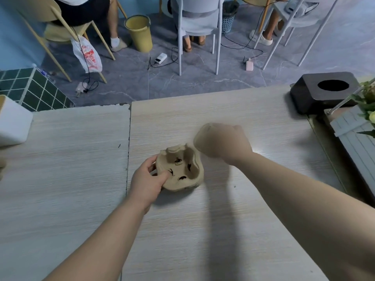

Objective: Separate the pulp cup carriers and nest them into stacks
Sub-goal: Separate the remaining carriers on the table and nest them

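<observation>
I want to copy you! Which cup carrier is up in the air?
The blurry carrier gripped in the right hand, lifted off the table. The other carrier rests on it, held by the left hand.

A pale wood-grain table point(203, 230) meets a second top point(71, 159) along a seam. Beyond lies grey marbled floor point(203, 78) with cables, a yellow bucket point(140, 33), a mesh bin point(228, 19), a white chair point(197, 27) and a yellow chair point(54, 31). Green tiles point(30, 88) stand at left, a black block point(322, 92) at right.
</observation>
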Demonstrator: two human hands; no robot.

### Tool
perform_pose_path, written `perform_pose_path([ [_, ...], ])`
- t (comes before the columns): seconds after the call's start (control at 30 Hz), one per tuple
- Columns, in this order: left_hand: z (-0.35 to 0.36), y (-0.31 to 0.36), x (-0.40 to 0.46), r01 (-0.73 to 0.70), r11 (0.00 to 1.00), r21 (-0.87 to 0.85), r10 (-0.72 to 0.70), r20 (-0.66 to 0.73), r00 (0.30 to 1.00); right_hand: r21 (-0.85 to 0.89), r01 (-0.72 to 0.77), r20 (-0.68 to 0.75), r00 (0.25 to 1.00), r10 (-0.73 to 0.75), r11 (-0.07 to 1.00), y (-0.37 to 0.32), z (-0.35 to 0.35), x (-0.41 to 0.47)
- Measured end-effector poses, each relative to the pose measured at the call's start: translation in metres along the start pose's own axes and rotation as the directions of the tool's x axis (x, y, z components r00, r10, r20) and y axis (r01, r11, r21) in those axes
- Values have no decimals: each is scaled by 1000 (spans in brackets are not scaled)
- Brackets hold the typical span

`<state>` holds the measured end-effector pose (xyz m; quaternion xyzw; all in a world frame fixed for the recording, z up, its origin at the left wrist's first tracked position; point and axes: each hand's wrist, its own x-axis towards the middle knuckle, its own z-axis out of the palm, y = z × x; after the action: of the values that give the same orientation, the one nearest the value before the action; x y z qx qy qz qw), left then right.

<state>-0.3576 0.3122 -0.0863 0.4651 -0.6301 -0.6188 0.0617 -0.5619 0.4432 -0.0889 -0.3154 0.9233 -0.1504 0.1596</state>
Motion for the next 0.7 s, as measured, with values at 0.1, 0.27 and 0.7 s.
perform_pose_path([
  [0.1, -2, -1, 0, -7, 1000, 5, 6, 19, 1000, -60, 4, -1, 1000, -4, 998, 4, 3, 0],
  [0.27, -5, -6, 3, -21, 1000, -4, 21, 36, 999, -28, -1, 20, 1000, 2, 1000, 12, 8, -9],
  [0.7, 9, -9, -14, -32, 999, 33, 29, 96, 995, 572, -154, -55, 973, 225, 805, 29, 5, -87],
])
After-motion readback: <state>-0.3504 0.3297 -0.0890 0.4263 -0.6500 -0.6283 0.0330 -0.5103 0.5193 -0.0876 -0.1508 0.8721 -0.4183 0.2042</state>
